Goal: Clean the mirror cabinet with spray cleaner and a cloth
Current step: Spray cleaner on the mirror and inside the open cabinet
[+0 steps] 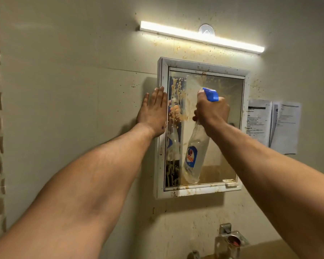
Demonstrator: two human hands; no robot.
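Head view: spraying step, bottle [193,157] is gripped by right hand [211,111], cabinet [195,192] braced by flat left hand [153,113]; cloth probably needed next.

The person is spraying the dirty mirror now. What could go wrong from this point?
1. The spray bottle in the right hand is aimed at the mirror; mist may reach the papers beside the cabinet frame.
2. No cloth is in view, and the left hand lies flat on that frame, so brown runs could drip down.
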